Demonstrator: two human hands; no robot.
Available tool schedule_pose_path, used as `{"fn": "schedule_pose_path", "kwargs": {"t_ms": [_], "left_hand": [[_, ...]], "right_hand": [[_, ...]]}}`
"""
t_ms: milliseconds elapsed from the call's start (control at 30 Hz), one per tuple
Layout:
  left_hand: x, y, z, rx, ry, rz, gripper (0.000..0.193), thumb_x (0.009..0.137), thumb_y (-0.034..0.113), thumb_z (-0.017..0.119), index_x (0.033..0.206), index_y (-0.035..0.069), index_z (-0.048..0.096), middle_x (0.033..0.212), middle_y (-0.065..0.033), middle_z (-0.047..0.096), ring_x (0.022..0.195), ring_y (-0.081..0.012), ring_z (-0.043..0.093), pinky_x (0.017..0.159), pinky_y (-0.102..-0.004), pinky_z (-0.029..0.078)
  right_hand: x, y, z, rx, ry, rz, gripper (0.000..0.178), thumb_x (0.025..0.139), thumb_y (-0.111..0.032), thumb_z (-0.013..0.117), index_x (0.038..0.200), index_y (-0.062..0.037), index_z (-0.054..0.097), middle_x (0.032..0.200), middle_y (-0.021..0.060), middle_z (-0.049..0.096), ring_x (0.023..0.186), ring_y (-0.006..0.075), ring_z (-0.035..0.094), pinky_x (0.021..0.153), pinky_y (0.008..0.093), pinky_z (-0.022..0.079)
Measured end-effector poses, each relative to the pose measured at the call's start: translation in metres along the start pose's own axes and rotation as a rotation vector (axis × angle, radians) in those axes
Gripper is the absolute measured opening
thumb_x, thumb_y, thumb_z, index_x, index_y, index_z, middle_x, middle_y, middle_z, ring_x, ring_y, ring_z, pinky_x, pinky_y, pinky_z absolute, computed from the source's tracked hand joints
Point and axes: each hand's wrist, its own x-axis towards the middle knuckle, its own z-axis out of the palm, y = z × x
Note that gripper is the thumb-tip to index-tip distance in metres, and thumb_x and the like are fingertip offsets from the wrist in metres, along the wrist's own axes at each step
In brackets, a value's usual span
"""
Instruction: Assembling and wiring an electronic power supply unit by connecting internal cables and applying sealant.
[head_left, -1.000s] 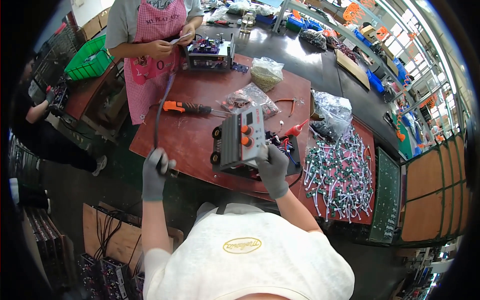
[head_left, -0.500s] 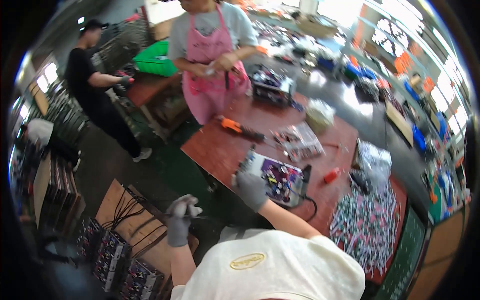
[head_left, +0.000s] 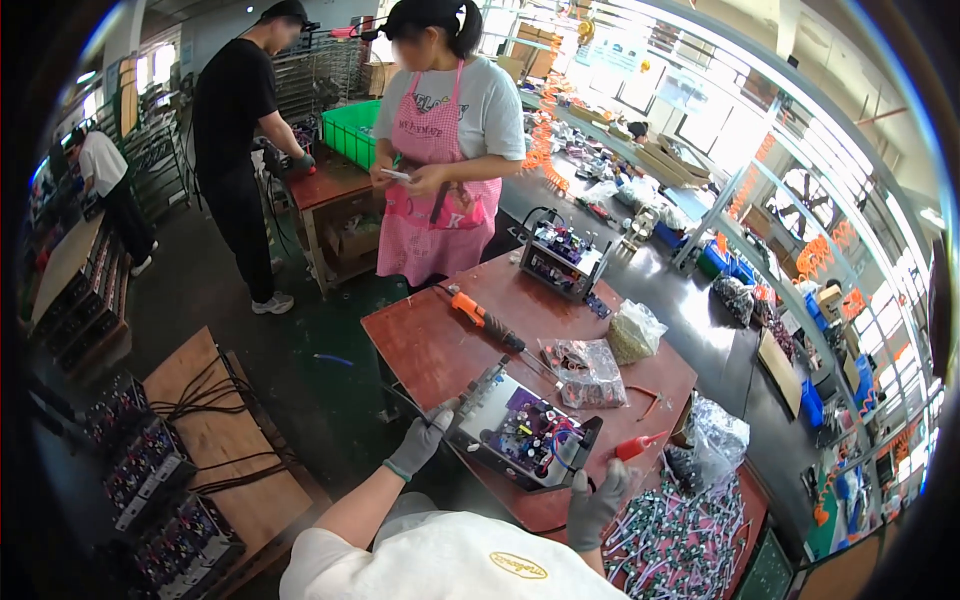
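An uncovered metal device (head_left: 478,412), with purple circuit boards and coils in its tray, lies tilted on the red-brown table. At its left end is my left hand (head_left: 418,446) in a grey glove, fingers curled against the corner; a black cable (head_left: 398,393) runs up to them. What the fingertips grip is hidden. My right hand (head_left: 598,505), also gloved, is beside the device's black right end with fingers apart and nothing visible in it. Just beyond that hand lies a red-bodied squeeze bottle (head_left: 636,446) with a thin tip.
An orange power screwdriver (head_left: 485,318), a bag of small parts (head_left: 590,372) and another open device (head_left: 562,258) are on the table (head_left: 420,330). Bundled wires (head_left: 670,540) cover its near right. Devices (head_left: 190,540) line a wooden board at left. A pink-aproned person (head_left: 445,150) stands across.
My left hand has moved from above the wooden board to the device's left end. My right hand has left that end for the right side. My view has shifted.
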Motion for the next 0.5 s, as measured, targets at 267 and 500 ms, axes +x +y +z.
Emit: {"fn": "schedule_pose_path", "kwargs": {"t_ms": [267, 500], "left_hand": [[-0.002, 0.004, 0.009, 0.02, 0.055, -0.016, 0.035, 0.099, 0.022, 0.049, 0.122, -0.002, 0.061, 0.112, -0.0094, 0.068, 0.107, -0.0159, 0.061, 0.095, -0.0275, 0.044], [-0.021, 0.01, 0.014, 0.122, 0.093, 0.01, 0.034, 0.099, 0.02, 0.05, 0.121, -0.003, 0.06, 0.111, -0.0125, 0.068, 0.107, -0.0168, 0.062, 0.094, -0.0288, 0.046]], "right_hand": [[-0.013, 0.014, 0.0, 0.273, -0.415, 0.18, 0.039, 0.089, -0.027, 0.063, 0.115, 0.0012, 0.057, 0.092, 0.0151, 0.064, 0.085, 0.0273, 0.064, 0.075, 0.0369, 0.05], [0.003, 0.016, -0.003, 0.25, -0.516, 0.072, 0.03, 0.087, -0.026, 0.063, 0.109, -0.0064, 0.059, 0.086, 0.0127, 0.061, 0.08, 0.0325, 0.061, 0.067, 0.0423, 0.047]]}}
